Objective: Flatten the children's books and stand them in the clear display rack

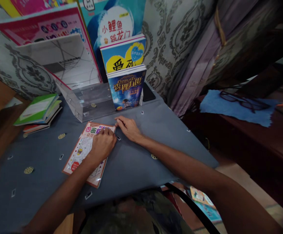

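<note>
A thin picture book (79, 143) with an orange border and Chinese lettering lies at a slant on the grey tablecloth. My left hand (104, 143) rests on its cover, knuckles up and fingers curled together; its fingertips are hidden, so whatever they hold does not show. At the book's upper right corner is my right hand (129, 129), its thumb and forefinger brought together on that corner. The rest of my right fingers are tucked under. Part of the cover is covered by my left hand and forearm.
Behind the hands a clear acrylic stand (95, 112) holds several upright books, with a dark blue book (127, 87) in front. A black phone-like slab (148, 92) lies beside it. Left is a stack of booklets (38, 110). Glasses (243, 101) lie on a blue cloth (214, 107).
</note>
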Demonstrator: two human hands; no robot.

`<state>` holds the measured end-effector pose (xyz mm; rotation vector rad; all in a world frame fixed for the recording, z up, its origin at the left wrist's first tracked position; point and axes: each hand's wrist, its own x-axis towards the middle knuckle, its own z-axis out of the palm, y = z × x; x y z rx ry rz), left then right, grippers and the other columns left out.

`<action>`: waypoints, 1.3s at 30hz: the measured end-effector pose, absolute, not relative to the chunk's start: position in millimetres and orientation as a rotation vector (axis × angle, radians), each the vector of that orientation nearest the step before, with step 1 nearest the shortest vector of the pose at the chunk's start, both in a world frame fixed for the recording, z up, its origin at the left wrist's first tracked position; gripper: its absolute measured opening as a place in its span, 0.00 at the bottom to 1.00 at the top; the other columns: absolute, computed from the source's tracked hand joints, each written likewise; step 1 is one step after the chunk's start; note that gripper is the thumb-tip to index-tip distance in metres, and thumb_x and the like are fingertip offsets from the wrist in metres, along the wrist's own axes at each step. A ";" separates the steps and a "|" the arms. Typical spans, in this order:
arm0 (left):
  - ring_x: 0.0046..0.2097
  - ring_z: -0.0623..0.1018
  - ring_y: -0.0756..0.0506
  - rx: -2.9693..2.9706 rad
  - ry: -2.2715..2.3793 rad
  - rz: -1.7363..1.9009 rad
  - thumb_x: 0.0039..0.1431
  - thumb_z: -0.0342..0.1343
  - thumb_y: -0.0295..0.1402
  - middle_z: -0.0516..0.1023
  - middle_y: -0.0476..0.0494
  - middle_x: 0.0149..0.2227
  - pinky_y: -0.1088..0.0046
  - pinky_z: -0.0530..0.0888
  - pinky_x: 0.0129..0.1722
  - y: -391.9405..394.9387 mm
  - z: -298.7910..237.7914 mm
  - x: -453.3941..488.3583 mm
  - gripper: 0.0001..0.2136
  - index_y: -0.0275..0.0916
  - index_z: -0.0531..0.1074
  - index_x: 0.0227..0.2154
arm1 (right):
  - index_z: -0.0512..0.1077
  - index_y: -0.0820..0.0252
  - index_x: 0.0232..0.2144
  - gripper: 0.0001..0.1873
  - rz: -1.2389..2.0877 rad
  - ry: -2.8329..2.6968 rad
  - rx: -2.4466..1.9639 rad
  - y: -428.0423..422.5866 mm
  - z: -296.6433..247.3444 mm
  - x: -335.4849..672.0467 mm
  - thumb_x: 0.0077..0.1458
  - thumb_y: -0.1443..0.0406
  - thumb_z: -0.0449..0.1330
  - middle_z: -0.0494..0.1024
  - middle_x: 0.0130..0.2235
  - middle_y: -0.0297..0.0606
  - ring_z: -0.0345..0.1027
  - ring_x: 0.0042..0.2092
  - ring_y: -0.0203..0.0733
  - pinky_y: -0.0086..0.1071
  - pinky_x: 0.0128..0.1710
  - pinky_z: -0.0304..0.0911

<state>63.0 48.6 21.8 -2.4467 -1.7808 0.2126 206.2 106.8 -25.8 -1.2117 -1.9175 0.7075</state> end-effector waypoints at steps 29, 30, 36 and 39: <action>0.72 0.51 0.34 -3.203 -1.381 0.221 0.58 0.61 0.52 0.47 0.44 0.73 0.50 0.56 0.68 -20.4 24.7 -89.5 0.40 0.55 0.51 0.69 | 0.71 0.61 0.53 0.16 0.351 -2.437 -1.317 81.8 -6.6 198.1 0.71 0.63 0.47 0.80 0.44 0.47 0.70 0.50 0.47 0.37 0.49 0.59; 0.72 0.51 0.34 -3.186 -1.385 0.217 0.58 0.62 0.51 0.47 0.43 0.73 0.50 0.56 0.68 -25.9 23.1 -91.1 0.40 0.55 0.50 0.70 | 0.71 0.61 0.53 0.17 0.355 -2.439 -1.304 82.2 -8.0 196.9 0.71 0.63 0.48 0.80 0.45 0.47 0.69 0.51 0.47 0.38 0.50 0.59; 0.72 0.53 0.35 -3.023 -1.446 0.048 0.63 0.59 0.44 0.51 0.41 0.72 0.50 0.58 0.67 -39.8 14.4 -72.5 0.36 0.54 0.50 0.70 | 0.71 0.62 0.55 0.19 0.353 -2.462 -1.204 89.3 -16.5 194.0 0.70 0.61 0.48 0.79 0.50 0.48 0.66 0.54 0.52 0.44 0.51 0.59; 0.72 0.54 0.35 -2.976 -1.431 0.024 0.64 0.57 0.46 0.52 0.41 0.72 0.49 0.59 0.67 -39.7 11.9 -60.0 0.33 0.53 0.52 0.69 | 0.72 0.59 0.55 0.18 0.330 -2.459 -1.138 95.7 -21.5 193.5 0.70 0.61 0.49 0.76 0.56 0.47 0.65 0.57 0.53 0.47 0.54 0.58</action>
